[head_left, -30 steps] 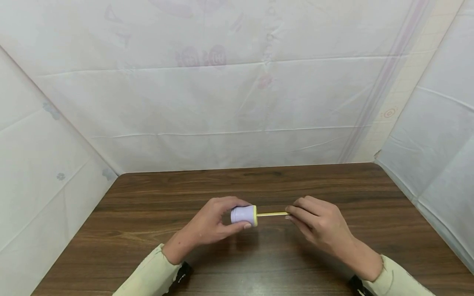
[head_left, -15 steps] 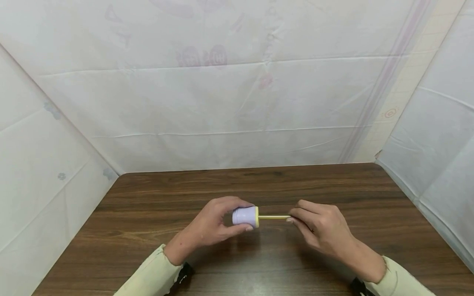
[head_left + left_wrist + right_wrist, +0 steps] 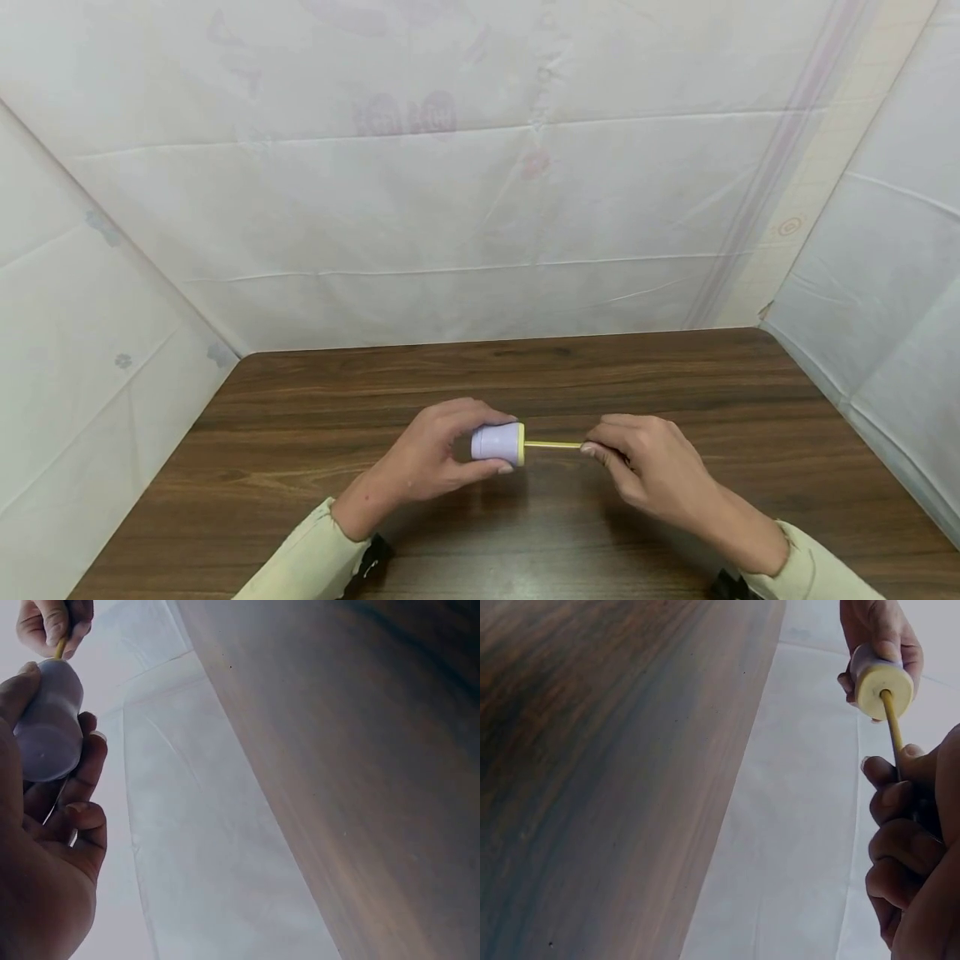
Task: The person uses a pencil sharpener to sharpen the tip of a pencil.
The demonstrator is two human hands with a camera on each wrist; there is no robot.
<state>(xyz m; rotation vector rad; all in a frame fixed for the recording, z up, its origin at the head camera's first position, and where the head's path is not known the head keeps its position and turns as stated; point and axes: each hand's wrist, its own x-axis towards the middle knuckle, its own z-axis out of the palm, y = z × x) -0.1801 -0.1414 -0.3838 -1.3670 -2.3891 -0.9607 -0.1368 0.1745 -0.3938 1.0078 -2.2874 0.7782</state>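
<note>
My left hand [image 3: 431, 454] grips a lavender pencil sharpener [image 3: 497, 442] with a yellow end face, thumb on the near side and fingers on the far side. A thin yellow pencil [image 3: 553, 445] runs from that face to my right hand [image 3: 660, 467], which pinches it between thumb and fingers. In the right wrist view the pencil [image 3: 893, 727] enters the round hole in the yellow face [image 3: 871, 691]; its inserted end is hidden. The left wrist view shows the sharpener's rounded, waisted body [image 3: 51, 731]. Both hands hold the pair roughly level above the table.
A dark wood-grain table [image 3: 337, 392] lies beneath the hands. Pale printed sheeting [image 3: 450, 208] hangs behind it and along both sides. Black straps [image 3: 367, 562] show at the wrists under light sleeves [image 3: 300, 554].
Both hands and the sharpener have shifted slightly nearer and to the right. My right fingers have rolled on the pencil, and slightly less of it shows between hand and sharpener.
</note>
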